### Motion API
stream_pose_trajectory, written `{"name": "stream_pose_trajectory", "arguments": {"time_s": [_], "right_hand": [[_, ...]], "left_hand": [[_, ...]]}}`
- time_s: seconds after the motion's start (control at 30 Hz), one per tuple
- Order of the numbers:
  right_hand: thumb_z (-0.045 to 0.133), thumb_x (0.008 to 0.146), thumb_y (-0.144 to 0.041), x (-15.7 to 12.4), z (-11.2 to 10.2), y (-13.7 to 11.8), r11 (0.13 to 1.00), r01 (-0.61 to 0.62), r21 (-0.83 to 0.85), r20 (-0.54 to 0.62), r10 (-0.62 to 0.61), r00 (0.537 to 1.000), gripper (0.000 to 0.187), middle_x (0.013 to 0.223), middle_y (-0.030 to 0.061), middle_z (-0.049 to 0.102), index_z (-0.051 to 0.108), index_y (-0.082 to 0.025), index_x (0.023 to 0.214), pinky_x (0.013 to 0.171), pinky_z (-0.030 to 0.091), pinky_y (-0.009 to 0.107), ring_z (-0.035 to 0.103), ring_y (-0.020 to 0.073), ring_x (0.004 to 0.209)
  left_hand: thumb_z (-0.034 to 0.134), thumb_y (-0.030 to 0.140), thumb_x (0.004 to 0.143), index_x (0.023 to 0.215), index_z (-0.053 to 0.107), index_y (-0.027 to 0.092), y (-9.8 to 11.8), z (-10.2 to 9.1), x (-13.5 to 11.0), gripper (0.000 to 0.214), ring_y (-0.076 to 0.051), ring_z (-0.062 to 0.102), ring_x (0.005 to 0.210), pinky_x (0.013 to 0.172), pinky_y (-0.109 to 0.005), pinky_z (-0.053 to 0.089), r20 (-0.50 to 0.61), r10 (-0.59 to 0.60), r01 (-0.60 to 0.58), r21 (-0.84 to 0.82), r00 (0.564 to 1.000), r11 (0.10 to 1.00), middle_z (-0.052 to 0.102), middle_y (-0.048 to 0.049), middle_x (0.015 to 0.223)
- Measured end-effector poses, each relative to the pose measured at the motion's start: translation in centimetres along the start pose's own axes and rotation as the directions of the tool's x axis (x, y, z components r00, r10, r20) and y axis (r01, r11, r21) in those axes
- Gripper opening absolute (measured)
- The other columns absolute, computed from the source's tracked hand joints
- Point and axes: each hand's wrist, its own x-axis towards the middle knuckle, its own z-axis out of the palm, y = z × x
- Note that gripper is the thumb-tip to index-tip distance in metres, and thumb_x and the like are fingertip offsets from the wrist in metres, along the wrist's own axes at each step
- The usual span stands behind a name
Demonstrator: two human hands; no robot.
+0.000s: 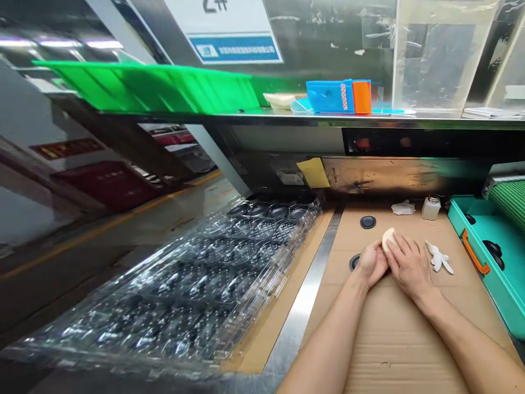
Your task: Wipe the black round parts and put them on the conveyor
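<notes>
Over the cardboard-covered bench [394, 350], both hands meet around a cream-coloured, rounded piece [388, 238], whose exact kind I cannot make out. My left hand [372, 264] supports it from the left with curled fingers. My right hand [409, 264] lies over its right side, fingers pressed together on it. A black round part [353, 262] is half hidden behind my left hand. Farther back, another black round part [368, 222] lies flat. Just right of my right hand is a crumpled white cloth-like piece [438, 257].
Clear plastic trays [197, 268] with black round parts cover the left. A small white bottle [431, 208] and crumpled white piece [403, 208] stand at the back. At right is a teal bin [459, 219] with an orange handle [473, 253]. A shelf above holds a green bin [164, 87].
</notes>
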Motion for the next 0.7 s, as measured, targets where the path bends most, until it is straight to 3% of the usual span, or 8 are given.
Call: {"name": "stream_pose_trajectory", "arguments": {"time_s": [0.1,0.2,0.33,0.47,0.6,0.7], "right_hand": [[0.038,0.101,-0.025,-0.2,0.7,0.5,0.997,-0.051,0.051,-0.052,0.054,0.997,0.04,0.14,0.014,0.057,0.06,-0.017,0.133,0.104,0.042,0.045,0.052,0.027,0.126],[0.041,0.101,-0.028,-0.5,0.9,0.3,0.994,0.018,0.111,-0.036,-0.014,0.999,0.035,0.138,0.0114,0.059,0.066,-0.019,0.123,0.102,0.045,0.04,0.054,0.0252,0.121],[0.043,0.101,-0.031,-0.4,0.8,-0.3,0.995,-0.046,0.089,-0.075,0.052,0.996,0.032,0.133,0.0126,0.062,0.069,-0.018,0.114,0.097,0.047,0.041,0.056,0.0262,0.113],[0.041,0.1,-0.027,-0.1,0.8,-0.7,0.996,0.004,0.094,-0.031,-0.001,1.0,0.032,0.134,0.0135,0.06,0.068,-0.017,0.114,0.096,0.047,0.039,0.054,0.0259,0.111],[0.042,0.1,-0.026,0.2,0.8,-0.6,0.994,-0.1,0.037,-0.061,0.102,0.993,0.031,0.128,0.017,0.062,0.069,-0.014,0.108,0.094,0.047,0.041,0.054,0.0274,0.106],[0.043,0.1,-0.025,0.1,0.9,-0.5,0.999,-0.006,0.046,-0.044,0.008,0.999,0.029,0.133,0.0148,0.059,0.068,-0.015,0.11,0.097,0.045,0.039,0.054,0.0261,0.109]], "left_hand": [[0.057,0.017,0.086,0.094,0.068,0.014,-0.5,-0.2,0.4,0.014,-0.019,0.068,0.091,0.094,-0.035,0.052,-0.031,0.03,-0.03,0.001,0.999,1.0,0.071,-0.0085,0.095],[0.059,0.018,0.085,0.092,0.067,0.013,-0.7,-0.5,0.7,0.011,-0.02,0.068,0.089,0.091,-0.035,0.053,-0.08,0.053,-0.054,-0.009,0.995,0.999,0.071,-0.0093,0.089],[0.058,0.021,0.086,0.089,0.067,0.014,-0.6,-0.5,0.8,0.012,-0.02,0.068,0.089,0.091,-0.036,0.053,-0.119,0.089,-0.088,0.012,0.989,0.996,0.071,-0.0093,0.09],[0.055,0.02,0.088,0.092,0.067,0.014,-0.7,-0.2,0.8,0.014,-0.021,0.068,0.095,0.093,-0.036,0.052,-0.137,0.083,-0.083,0.003,0.987,0.997,0.072,-0.0103,0.094],[0.055,0.02,0.088,0.093,0.069,0.013,-0.9,0.0,0.7,0.016,-0.021,0.067,0.1,0.096,-0.034,0.051,-0.13,0.122,-0.115,0.059,0.984,0.992,0.072,-0.011,0.099],[0.058,0.021,0.087,0.092,0.069,0.013,-1.1,0.0,0.7,0.015,-0.022,0.067,0.1,0.095,-0.034,0.051,-0.122,0.098,-0.092,0.054,0.988,0.994,0.073,-0.0111,0.099]]}}
